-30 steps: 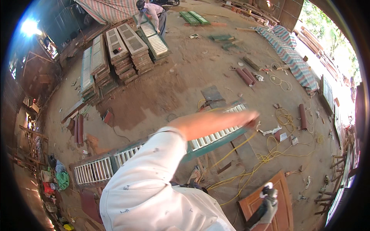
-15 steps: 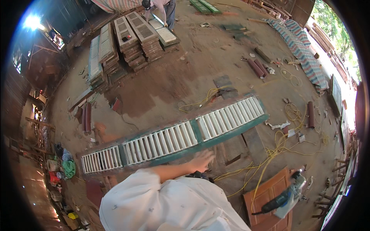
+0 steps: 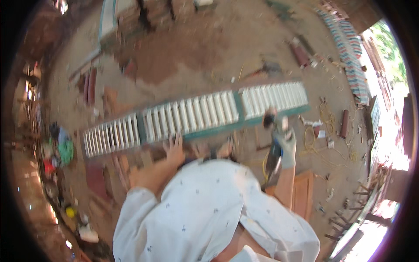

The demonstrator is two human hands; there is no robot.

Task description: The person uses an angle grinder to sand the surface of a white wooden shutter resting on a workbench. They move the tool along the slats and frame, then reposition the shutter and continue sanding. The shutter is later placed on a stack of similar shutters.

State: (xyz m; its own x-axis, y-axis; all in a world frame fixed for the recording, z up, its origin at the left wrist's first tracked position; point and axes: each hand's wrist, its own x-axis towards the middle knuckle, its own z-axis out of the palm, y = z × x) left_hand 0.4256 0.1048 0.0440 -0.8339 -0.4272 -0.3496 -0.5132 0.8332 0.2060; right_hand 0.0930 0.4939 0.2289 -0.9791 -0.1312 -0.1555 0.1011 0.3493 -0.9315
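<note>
A long louvered shutter panel (image 3: 188, 139) with a green frame and whitish slats lies across the ground before me. My bare left hand (image 3: 175, 150) rests at its near edge, left of the middle, with the fingers spread. My gloved right hand (image 3: 286, 146) is wrapped round a handheld power tool (image 3: 274, 155) with a dark blue-black body. The tool's dark round end (image 3: 269, 118) is close to the near edge of the right-hand slat section. Motion blur hides whether it touches the frame.
A brown wooden panel (image 3: 302, 194) lies under my right arm. Yellow cords (image 3: 310, 146) loop over the ground at the right. Dark red rolls (image 3: 90, 87) lie at the far left, and another roll (image 3: 345, 123) at the right. Stacked shutters (image 3: 152, 11) stand at the back.
My right hand has picked the power tool up off the brown panel and brought it to the shutter. My left hand has moved left along the near edge. The view has tilted downward.
</note>
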